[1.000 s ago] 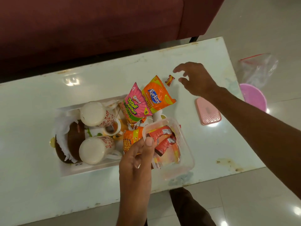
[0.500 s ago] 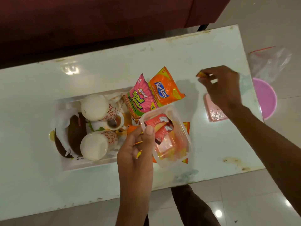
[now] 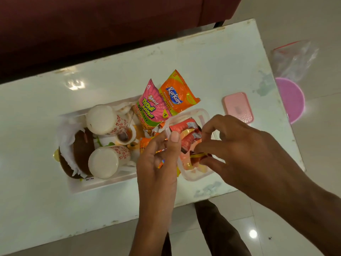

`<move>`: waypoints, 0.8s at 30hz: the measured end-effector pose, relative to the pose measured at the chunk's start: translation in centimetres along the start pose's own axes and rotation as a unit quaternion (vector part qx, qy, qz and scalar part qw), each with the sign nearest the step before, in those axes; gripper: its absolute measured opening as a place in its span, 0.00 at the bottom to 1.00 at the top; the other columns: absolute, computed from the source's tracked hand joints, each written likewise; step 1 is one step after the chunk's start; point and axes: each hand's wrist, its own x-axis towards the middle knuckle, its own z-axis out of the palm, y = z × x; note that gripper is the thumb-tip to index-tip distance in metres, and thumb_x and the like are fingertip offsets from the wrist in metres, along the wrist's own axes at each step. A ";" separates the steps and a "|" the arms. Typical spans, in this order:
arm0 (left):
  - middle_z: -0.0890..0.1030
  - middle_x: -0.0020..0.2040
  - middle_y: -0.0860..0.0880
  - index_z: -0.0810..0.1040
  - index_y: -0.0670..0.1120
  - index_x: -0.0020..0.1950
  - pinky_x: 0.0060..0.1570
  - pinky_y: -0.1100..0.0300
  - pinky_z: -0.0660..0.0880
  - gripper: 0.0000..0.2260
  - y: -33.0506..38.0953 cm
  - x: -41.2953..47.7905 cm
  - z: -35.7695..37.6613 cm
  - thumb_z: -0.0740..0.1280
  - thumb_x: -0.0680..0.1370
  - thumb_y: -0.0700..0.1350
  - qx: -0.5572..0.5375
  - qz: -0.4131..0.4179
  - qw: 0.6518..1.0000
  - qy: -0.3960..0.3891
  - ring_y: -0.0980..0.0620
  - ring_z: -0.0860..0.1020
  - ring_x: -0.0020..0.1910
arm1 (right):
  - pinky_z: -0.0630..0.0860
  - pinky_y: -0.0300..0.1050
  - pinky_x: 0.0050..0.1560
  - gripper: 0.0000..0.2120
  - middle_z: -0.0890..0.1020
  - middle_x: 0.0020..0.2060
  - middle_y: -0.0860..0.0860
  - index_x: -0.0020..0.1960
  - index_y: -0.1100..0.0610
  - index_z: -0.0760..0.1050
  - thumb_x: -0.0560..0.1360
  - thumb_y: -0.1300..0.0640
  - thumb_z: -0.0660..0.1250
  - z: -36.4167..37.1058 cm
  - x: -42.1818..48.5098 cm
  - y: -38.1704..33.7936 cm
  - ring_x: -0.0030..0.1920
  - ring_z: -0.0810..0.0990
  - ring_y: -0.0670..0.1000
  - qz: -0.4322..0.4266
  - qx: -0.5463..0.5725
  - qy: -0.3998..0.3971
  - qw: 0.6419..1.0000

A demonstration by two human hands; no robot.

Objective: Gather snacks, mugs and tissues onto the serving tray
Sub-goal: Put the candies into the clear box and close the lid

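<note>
A white serving tray (image 3: 103, 183) lies on the table and holds two white mugs (image 3: 103, 119) (image 3: 105, 161), a brown holder with white tissues (image 3: 81, 150), and a pink snack packet (image 3: 151, 108) next to an orange one (image 3: 177, 95). My left hand (image 3: 158, 163) grips the rim of a clear plastic box (image 3: 193, 176) filled with small red wrapped snacks. My right hand (image 3: 239, 154) pinches a small red and yellow candy (image 3: 199, 156) over the box's opening.
A pink lid (image 3: 238, 106) lies on the white table (image 3: 203, 61) to the right of the box. A pink stool (image 3: 291, 98) and a clear plastic bag (image 3: 293, 58) stand beyond the table's right edge. A maroon sofa (image 3: 92, 24) runs along the far side.
My right hand picked the small candy off the table near the orange packet and carried it back over the clear box. My left hand kept its hold on the box.
</note>
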 end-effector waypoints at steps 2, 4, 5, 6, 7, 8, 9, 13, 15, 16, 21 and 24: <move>0.85 0.56 0.52 0.81 0.57 0.60 0.58 0.49 0.79 0.24 0.3 -0.2 0.5 0.64 0.70 0.68 0.007 0.010 1.000 -0.016 0.54 0.82 0.58 | 0.81 0.50 0.31 0.20 0.84 0.46 0.57 0.46 0.57 0.85 0.56 0.54 0.84 -0.1 -0.5 0.0 0.35 0.82 0.53 0.019 0.015 0.006 1.000; 0.86 0.55 0.51 0.81 0.56 0.59 0.59 0.45 0.79 0.23 0.5 -0.4 1.1 0.64 0.72 0.67 0.010 0.013 0.999 -0.029 0.52 0.83 0.57 | 0.79 0.42 0.32 0.17 0.82 0.47 0.53 0.46 0.54 0.85 0.59 0.52 0.82 -0.8 -1.5 0.7 0.35 0.77 0.47 0.033 0.063 0.036 0.997; 0.86 0.55 0.51 0.81 0.56 0.59 0.59 0.44 0.78 0.22 0.5 -0.4 1.3 0.64 0.72 0.66 0.005 0.010 0.999 -0.033 0.52 0.83 0.56 | 0.76 0.36 0.33 0.15 0.81 0.46 0.50 0.46 0.52 0.85 0.61 0.49 0.80 -1.3 -2.0 1.4 0.36 0.75 0.43 0.053 0.094 0.052 0.993; 0.86 0.54 0.52 0.81 0.57 0.58 0.59 0.44 0.78 0.21 0.6 -0.6 1.6 0.65 0.72 0.66 0.000 0.008 0.999 -0.035 0.52 0.84 0.56 | 0.73 0.30 0.37 0.14 0.79 0.46 0.47 0.46 0.49 0.84 0.63 0.46 0.78 -1.9 -2.5 2.3 0.36 0.74 0.41 0.081 0.117 0.076 0.987; 0.86 0.54 0.53 0.81 0.57 0.58 0.59 0.44 0.78 0.20 0.6 -0.7 1.7 0.65 0.72 0.65 -0.004 0.007 0.999 -0.037 0.53 0.84 0.55 | 0.70 0.26 0.38 0.13 0.79 0.45 0.46 0.46 0.47 0.83 0.64 0.43 0.76 -2.3 -2.9 3.4 0.36 0.74 0.41 0.115 0.129 0.109 0.979; 0.86 0.54 0.53 0.82 0.57 0.57 0.59 0.44 0.78 0.19 0.6 -0.7 1.9 0.66 0.72 0.64 -0.008 0.007 0.999 -0.040 0.53 0.84 0.55 | 0.69 0.25 0.39 0.12 0.78 0.44 0.44 0.46 0.44 0.82 0.66 0.41 0.74 -2.4 -3.3 4.7 0.36 0.74 0.41 0.157 0.132 0.149 0.967; 0.86 0.53 0.53 0.82 0.57 0.57 0.59 0.44 0.79 0.17 0.5 -0.8 2.0 0.67 0.73 0.63 -0.014 0.005 0.999 -0.044 0.54 0.84 0.55 | 0.68 0.23 0.39 0.10 0.79 0.43 0.43 0.45 0.43 0.81 0.68 0.40 0.73 -2.1 -3.5 6.0 0.36 0.75 0.42 0.203 0.139 0.189 0.951; 0.87 0.53 0.52 0.82 0.55 0.58 0.59 0.47 0.80 0.21 0.1 -1.2 2.5 0.67 0.70 0.64 -0.035 -0.012 0.998 -0.050 0.54 0.84 0.55 | 0.68 0.28 0.47 0.17 0.81 0.55 0.50 0.57 0.51 0.80 0.72 0.44 0.71 4.0 -2.8 11.9 0.46 0.80 0.42 0.365 0.155 0.195 0.897; 0.87 0.53 0.52 0.82 0.54 0.58 0.59 0.47 0.79 0.22 -0.3 -1.5 2.6 0.67 0.71 0.63 -0.034 -0.015 0.998 -0.055 0.53 0.84 0.55 | 0.65 0.41 0.62 0.31 0.74 0.67 0.56 0.70 0.55 0.69 0.71 0.44 0.71 7.8 -2.1 13.9 0.64 0.73 0.56 0.390 0.118 0.107 0.907; 0.87 0.53 0.51 0.82 0.52 0.59 0.59 0.47 0.79 0.22 -0.4 -1.6 2.7 0.67 0.71 0.63 -0.032 -0.016 0.998 -0.058 0.53 0.84 0.55 | 0.64 0.51 0.66 0.38 0.68 0.71 0.58 0.74 0.55 0.63 0.70 0.41 0.71 9.5 -1.7 14.5 0.69 0.67 0.60 0.402 0.105 0.068 0.907; 0.87 0.53 0.51 0.82 0.52 0.58 0.56 0.52 0.80 0.25 -1.2 -2.2 2.8 0.67 0.68 0.66 -0.029 -0.022 0.998 -0.057 0.53 0.84 0.55 | 0.70 0.67 0.61 0.47 0.64 0.73 0.60 0.75 0.55 0.55 0.66 0.34 0.70 14.4 -0.9 15.0 0.70 0.63 0.65 0.435 0.048 0.056 0.897; 0.87 0.52 0.53 0.83 0.55 0.56 0.53 0.56 0.80 0.21 -1.4 -2.5 2.7 0.67 0.69 0.65 -0.025 -0.020 0.998 -0.060 0.56 0.85 0.54 | 0.73 0.64 0.58 0.43 0.70 0.68 0.57 0.73 0.54 0.59 0.67 0.36 0.71 15.4 -1.2 15.1 0.65 0.69 0.62 0.433 0.043 0.104 0.894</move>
